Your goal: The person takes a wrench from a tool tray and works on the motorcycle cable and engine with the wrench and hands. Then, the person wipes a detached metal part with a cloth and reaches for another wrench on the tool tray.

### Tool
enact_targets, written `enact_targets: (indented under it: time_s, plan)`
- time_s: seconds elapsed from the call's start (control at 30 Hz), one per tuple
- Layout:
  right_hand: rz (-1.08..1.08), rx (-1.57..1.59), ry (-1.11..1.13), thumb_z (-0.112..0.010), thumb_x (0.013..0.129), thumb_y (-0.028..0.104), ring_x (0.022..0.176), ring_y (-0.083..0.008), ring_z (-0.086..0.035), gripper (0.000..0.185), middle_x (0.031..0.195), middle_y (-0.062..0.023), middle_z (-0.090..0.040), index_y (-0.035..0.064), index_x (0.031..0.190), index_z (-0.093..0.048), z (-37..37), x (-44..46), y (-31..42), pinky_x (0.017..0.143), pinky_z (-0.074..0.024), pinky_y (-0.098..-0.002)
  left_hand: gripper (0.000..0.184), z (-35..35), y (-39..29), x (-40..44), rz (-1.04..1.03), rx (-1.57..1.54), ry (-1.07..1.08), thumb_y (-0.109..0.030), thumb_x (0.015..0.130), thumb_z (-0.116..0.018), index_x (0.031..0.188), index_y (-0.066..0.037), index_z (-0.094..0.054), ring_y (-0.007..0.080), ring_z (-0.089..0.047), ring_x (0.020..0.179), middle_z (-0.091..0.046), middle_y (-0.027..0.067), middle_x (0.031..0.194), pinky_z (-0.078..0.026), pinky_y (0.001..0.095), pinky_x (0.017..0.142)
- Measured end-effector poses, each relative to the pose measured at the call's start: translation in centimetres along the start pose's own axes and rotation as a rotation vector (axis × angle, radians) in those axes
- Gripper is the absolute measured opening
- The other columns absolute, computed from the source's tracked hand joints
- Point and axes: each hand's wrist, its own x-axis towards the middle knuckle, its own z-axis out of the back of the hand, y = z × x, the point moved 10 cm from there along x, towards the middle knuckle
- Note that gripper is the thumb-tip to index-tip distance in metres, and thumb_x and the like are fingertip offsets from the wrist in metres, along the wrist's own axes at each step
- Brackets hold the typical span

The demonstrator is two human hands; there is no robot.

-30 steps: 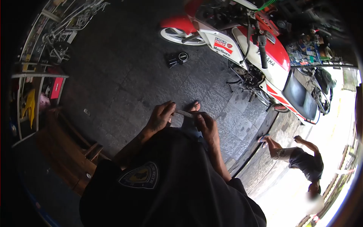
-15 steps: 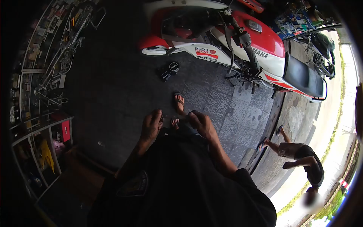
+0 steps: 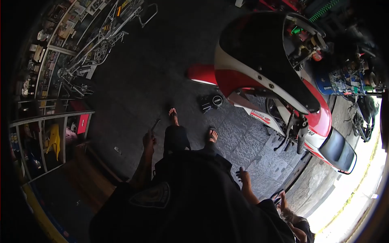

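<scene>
My left hand (image 3: pixel 149 141) is closed around one end of a slim metal wrench (image 3: pixel 154 125), which points forward over the dark floor; its far end looks forked, though dim light blurs the detail. Low at my right side hangs my right hand (image 3: pixel 243 175), fingers apart, with nothing visible in it. Ahead and to the right stands a red and white motorcycle (image 3: pixel 267 60) with a dark windscreen, out of reach of both hands. A black part with a round lettered disc (image 3: pixel 210 102) lies on the floor beside its front wheel.
On the left are glass shelves (image 3: pixel 60 48) with boxed goods, a bare metal frame (image 3: pixel 91 52) and a cabinet (image 3: pixel 52 120) holding a yellow part. Another person (image 3: pixel 289 214) is close at the lower right. A blue tool tray (image 3: pixel 340 83) stands behind the motorcycle.
My hands, earlier together in front of me, have parted; the wrench is in the left, and the right has dropped to my side. My view has turned and the motorcycle's front is nearer.
</scene>
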Motion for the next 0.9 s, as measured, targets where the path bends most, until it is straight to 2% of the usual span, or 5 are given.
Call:
enact_targets:
  time_s: [0.07, 0.13, 0.2, 0.4, 0.9]
  plan:
    - [0.010, -0.232, 0.047, -0.036, 0.086, 0.064, 0.063, -0.0249, -0.059, 0.065, 0.077, -0.0125, -0.067, 0.0092, 0.088, -0.072, -4.2, -0.2, 0.9, 0.051, -0.0485, -0.0378, 0.033, 4.1, 2.1, 4.0, 0.055, 0.064, -0.093, -0.038, 0.093, -0.047, 0.076, -0.010, -0.049, 0.0115, -0.041, 0.048, -0.038, -0.0012, 0.057, -0.036, 0.0278, 0.043]
    - [0.042, -0.276, 0.089, -0.037, 0.086, 0.062, 0.064, -0.0252, -0.060, 0.063, 0.078, -0.0128, -0.067, 0.0087, 0.089, -0.071, -8.4, -0.5, 3.6, 0.052, -0.0484, -0.0380, 0.035, 6.4, 6.5, 10.8, 0.001, -0.542, 0.343, -0.040, 0.094, -0.044, 0.076, -0.010, -0.050, 0.0134, -0.041, 0.043, -0.038, -0.0004, 0.055, -0.037, 0.0297, 0.041]
    - [0.077, -0.262, 0.089, -0.038, 0.086, 0.059, 0.065, -0.0255, -0.060, 0.061, 0.078, -0.0131, -0.067, 0.0081, 0.089, -0.071, -11.6, -0.8, 8.4, 0.053, -0.0484, -0.0382, 0.036, 10.4, 5.5, 11.6, 0.247, 0.151, -0.193, -0.040, 0.094, -0.043, 0.075, -0.010, -0.052, 0.0152, -0.041, 0.040, -0.039, 0.0005, 0.053, -0.038, 0.0329, 0.040]
    - [0.195, -0.104, -0.012, -0.041, 0.086, 0.052, 0.069, -0.0264, -0.061, 0.054, 0.079, -0.0141, -0.066, 0.0066, 0.091, -0.069, -15.6, -1.8, 27.6, 0.057, -0.0481, -0.0389, 0.037, 13.0, -5.5, 22.8, 0.222, 0.254, -0.190, -0.041, 0.093, -0.044, 0.070, -0.012, -0.049, 0.0140, -0.043, 0.040, -0.040, 0.0002, 0.051, -0.036, 0.0298, 0.038]
    - [0.245, 0.062, -0.074, -0.048, 0.086, 0.034, 0.076, -0.0288, -0.063, 0.037, 0.082, -0.0164, -0.066, 0.0027, 0.095, -0.066, -22.7, 4.7, 61.3, 0.067, -0.0475, -0.0406, 0.031, -15.1, -38.3, 47.3, 0.048, 0.430, 0.388, -0.032, 0.093, -0.047, 0.072, -0.010, -0.048, 0.0105, -0.041, 0.045, -0.042, -0.0016, 0.058, -0.036, 0.0271, 0.041]
